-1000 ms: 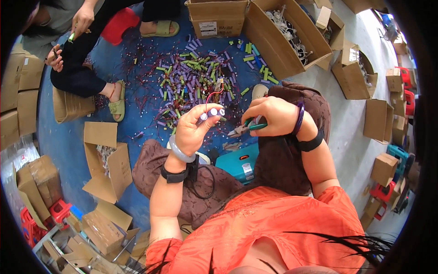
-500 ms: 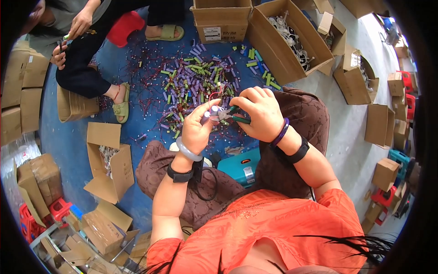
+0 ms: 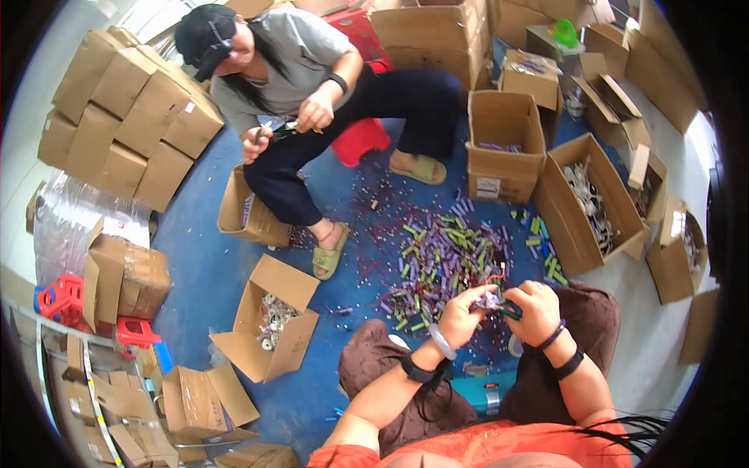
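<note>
My left hand is closed around a small bundle of purple cylindrical battery cells. A thin red wire sticks up from the bundle. Green-handled pliers are gripped in my right hand, their jaws at the cells. The jaws and cells look small and blurred here, so I cannot tell whether the jaws are touching a wire. Just beyond my hands, a heap of purple and green battery cells covers the blue floor, with red wires scattered at its left side.
A co-worker sits on a red stool at far left, holding a tool and a green cell. Open cartons stand behind the heap; another carton holds white parts. A teal case lies between my legs.
My view has swung left and up, so the heap and my hands appear further right and lower. The co-worker shows more fully. My hands keep holding the cells and the pliers.
</note>
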Demonstrator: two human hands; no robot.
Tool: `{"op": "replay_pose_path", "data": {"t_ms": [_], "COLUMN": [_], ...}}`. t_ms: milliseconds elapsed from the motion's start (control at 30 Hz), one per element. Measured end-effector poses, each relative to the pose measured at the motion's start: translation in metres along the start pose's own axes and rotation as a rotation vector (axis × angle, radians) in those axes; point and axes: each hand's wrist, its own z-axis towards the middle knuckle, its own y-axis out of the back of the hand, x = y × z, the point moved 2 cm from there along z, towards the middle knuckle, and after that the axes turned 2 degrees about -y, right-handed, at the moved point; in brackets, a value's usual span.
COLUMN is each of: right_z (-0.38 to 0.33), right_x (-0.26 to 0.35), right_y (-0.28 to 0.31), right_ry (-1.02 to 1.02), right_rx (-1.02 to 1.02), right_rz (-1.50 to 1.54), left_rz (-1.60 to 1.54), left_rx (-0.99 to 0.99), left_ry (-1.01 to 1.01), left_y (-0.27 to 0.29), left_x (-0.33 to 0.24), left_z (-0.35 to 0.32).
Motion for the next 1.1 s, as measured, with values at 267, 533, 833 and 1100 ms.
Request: {"op": "replay_pose_path", "data": {"t_ms": [267,533,833,1100], "right_z": [0.018,0.018,0.023,0.022], "right_x": [0.006,-0.004,-0.012,0.002], "right_y": [-0.004,-0.008,0.011,-0.003], "right_ry": [-0.164,-0.487,-0.142,0.063], "right_rx": [0.121,0.521,0.604,0.111], "right_rz": [0.231,0.896,1.355,0.306], "left_rz": [0.127,0.393,0.184,0.337], "left_rx": [0.019,-0.057,-0.227,-0.200], "left_ry": [-0.044,-0.392,-0.412,-0.420], "left_y": [0.018,0.021,0.035,0.031], "left_x": [-0.021,-0.027,-0.055,-0.046], "left_z": [0.004,0.003,0.003,0.014]}}
